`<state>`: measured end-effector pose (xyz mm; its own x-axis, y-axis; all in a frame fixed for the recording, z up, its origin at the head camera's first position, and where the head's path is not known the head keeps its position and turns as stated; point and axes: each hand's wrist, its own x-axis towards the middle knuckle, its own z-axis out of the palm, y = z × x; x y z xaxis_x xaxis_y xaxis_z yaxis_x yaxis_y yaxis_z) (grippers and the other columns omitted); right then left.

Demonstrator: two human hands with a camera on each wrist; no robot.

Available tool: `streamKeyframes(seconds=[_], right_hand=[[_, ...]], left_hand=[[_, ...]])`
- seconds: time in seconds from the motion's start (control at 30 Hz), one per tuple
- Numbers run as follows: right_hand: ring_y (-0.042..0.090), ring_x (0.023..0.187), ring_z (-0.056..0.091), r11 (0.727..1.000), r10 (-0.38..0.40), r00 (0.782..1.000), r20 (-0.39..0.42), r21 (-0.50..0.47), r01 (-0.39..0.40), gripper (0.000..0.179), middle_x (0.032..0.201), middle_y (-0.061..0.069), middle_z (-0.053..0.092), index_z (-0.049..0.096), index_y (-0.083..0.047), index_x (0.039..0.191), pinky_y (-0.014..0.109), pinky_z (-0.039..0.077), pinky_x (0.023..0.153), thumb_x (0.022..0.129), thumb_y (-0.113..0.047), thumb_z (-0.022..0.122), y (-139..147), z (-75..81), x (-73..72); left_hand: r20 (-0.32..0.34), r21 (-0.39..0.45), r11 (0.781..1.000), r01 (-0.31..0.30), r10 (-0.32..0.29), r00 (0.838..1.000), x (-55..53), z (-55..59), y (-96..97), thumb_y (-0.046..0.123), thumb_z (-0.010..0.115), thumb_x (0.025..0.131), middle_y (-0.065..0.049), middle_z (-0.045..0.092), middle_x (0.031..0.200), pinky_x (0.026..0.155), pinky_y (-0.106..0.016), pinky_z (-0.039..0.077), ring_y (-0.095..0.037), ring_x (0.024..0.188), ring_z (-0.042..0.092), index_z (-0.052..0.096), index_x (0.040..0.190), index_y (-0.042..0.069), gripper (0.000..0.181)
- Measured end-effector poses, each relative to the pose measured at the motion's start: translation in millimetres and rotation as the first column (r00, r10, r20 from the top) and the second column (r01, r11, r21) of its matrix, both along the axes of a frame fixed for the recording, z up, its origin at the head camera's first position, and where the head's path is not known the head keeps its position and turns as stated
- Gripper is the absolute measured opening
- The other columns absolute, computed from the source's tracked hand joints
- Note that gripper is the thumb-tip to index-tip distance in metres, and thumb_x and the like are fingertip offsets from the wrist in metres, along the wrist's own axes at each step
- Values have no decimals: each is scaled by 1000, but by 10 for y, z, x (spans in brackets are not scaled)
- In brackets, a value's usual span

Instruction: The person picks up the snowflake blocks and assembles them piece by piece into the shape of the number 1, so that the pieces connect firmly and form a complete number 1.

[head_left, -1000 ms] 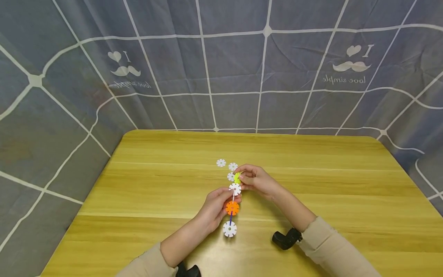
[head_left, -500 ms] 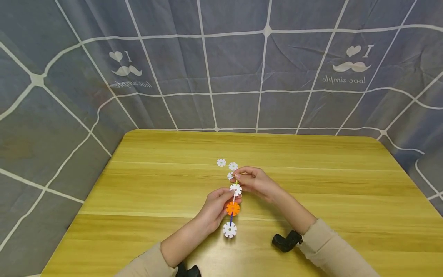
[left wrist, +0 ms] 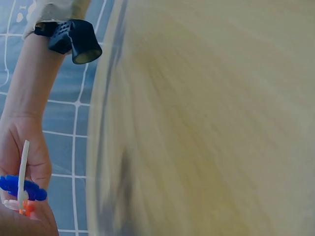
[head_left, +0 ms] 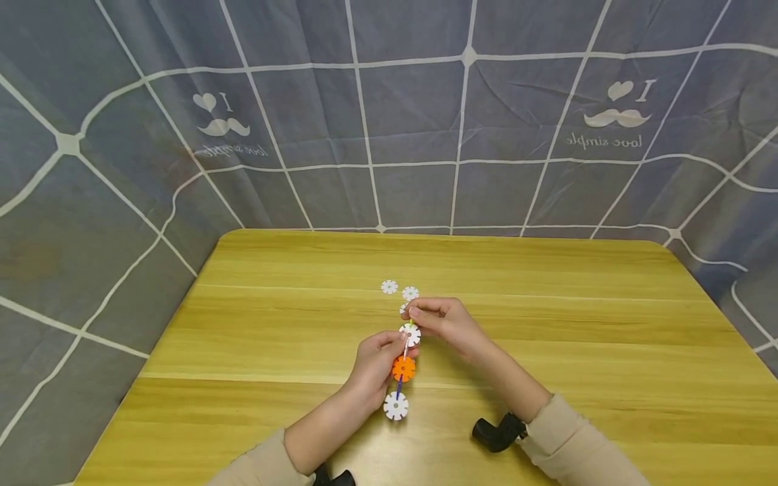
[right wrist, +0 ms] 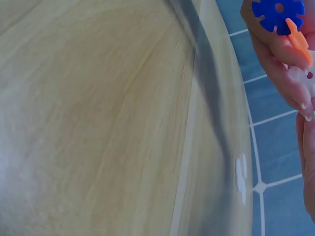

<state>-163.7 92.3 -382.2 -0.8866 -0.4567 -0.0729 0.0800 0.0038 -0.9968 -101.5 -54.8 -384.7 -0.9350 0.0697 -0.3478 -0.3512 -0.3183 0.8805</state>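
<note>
While my left hand (head_left: 373,364) pinches a chain of notched discs (head_left: 404,369) over the table (head_left: 559,290), my right hand (head_left: 448,324) pinches a yellow piece (head_left: 411,322) at its far end; white discs (head_left: 390,287) lie beyond.

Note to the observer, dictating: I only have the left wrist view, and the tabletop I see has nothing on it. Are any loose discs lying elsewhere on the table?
Observer: Yes. The head view shows loose white discs on the table, beyond the right hand, which partly covers one.

Operator: Got it. What's that hand holding?

Observer: It pinches a yellow piece, mostly hidden by the fingers.

Operator: And where is the left thumb?

Observer: In the head view, the left hand has its thumb at the edge of the chain's white disc, the one nearest the yellow piece.
</note>
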Motion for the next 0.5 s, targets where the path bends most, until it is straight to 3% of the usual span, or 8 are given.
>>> streamKeyframes(seconds=[0.2, 0.5], right_hand=[[18, 97, 60, 999, 22, 1000, -17, -28, -22, 32, 99, 13, 65, 56, 18, 110, 35, 51, 87, 94, -9, 56, -20, 6, 26], [12, 95, 60, 998, 41, 999, 12, -43, -40, 37, 98, 7, 66, 50, 22, 114, 32, 51, 87, 94, -9, 55, -33, -13, 49]], left_hand=[[24, -22, 998, -53, 53, 998, 25, 16, -20, 3, 53, 94, -1, 64, 68, 52, -15, 49, -7, 62, 61, 55, 107, -15, 23], [38, -37, 998, -55, 56, 998, 39, 3, -26, 2, 54, 93, 0, 63, 66, 52, -15, 48, -7, 61, 60, 57, 103, -14, 20]])
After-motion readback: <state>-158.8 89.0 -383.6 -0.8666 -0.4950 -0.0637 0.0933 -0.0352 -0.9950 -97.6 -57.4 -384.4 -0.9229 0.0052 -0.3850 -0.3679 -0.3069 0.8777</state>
